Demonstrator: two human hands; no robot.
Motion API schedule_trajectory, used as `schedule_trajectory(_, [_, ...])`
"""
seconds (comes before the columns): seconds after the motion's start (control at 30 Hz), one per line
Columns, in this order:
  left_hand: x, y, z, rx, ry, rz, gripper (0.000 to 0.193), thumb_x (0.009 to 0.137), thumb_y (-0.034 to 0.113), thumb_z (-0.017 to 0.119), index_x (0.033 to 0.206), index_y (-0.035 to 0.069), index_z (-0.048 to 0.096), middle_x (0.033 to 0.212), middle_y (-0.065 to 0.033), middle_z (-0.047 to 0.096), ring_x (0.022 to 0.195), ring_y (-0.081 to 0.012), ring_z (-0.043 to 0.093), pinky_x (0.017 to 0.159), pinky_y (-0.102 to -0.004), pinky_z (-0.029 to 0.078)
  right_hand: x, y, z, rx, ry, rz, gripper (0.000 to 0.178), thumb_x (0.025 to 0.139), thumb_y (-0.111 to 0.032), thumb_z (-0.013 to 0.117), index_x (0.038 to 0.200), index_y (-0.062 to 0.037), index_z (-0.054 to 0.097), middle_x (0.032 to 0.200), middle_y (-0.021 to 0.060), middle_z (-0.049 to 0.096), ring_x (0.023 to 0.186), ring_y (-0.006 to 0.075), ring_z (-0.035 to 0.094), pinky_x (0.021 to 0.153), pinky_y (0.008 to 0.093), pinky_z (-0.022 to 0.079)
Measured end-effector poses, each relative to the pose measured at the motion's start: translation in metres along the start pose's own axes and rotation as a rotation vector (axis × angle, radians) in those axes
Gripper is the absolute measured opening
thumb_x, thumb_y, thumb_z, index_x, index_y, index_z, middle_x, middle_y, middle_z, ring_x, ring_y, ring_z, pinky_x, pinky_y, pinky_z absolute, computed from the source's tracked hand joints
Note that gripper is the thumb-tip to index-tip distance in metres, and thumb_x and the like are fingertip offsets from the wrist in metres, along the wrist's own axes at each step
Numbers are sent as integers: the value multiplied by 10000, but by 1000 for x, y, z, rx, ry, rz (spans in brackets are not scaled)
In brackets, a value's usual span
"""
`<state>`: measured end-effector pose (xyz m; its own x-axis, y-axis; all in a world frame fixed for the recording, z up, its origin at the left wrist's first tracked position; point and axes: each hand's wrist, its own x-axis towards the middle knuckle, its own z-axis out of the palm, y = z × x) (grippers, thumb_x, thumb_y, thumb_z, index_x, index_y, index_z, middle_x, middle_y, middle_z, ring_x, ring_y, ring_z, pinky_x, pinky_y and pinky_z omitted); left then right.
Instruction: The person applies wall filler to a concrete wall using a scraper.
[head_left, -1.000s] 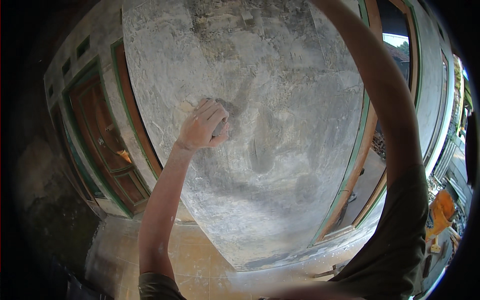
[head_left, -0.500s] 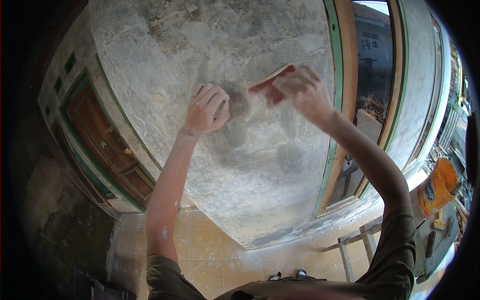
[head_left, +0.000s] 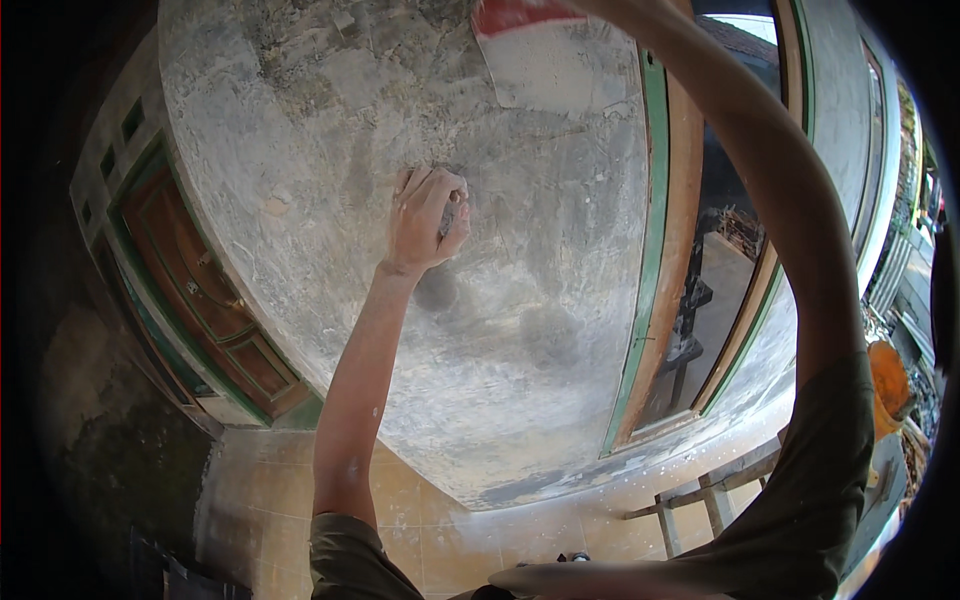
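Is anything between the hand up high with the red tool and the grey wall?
Nothing visible. The red tool lies right against the wall at the top edge; the right hand holding it is out of view. The left hand presses the wall lower down, off to the side.

One plastered wall [head_left: 420, 180] fills the middle of the scene. Two bare arms reach up to it, with one hand [head_left: 428, 218] in full view on the left. One red-edged trowel [head_left: 520, 15] shows at the far top. One brown wooden door [head_left: 200, 290] stands on the left. One wooden trestle [head_left: 710, 490] stands near right.
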<state>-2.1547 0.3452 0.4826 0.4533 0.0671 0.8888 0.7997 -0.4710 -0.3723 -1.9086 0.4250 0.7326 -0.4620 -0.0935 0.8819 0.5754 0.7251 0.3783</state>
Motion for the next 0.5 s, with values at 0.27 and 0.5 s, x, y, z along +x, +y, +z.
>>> schedule_trajectory(0.27, [5, -2, 23, 53, -7, 20, 122, 833, 182, 560, 895, 77, 557, 736, -59, 553, 710, -250, 506, 747, -376, 353, 67, 49, 7, -48, 353, -5, 196, 871, -168, 633, 829, 8, 707, 742, 228, 662, 652, 301, 635, 605, 411, 472])
schedule_trajectory(0.5, [9, 7, 38, 92, 3, -16, 127, 804, 196, 582, 882, 96, 574, 762, -40, 574, 737, -231, 515, 770, -378, 374, -44, 28, 82, -304, 712, -361, 229, 916, -220, 606, 996, -41, 723, 967, 151, 717, 873, 297, 691, 734, 409, 535])
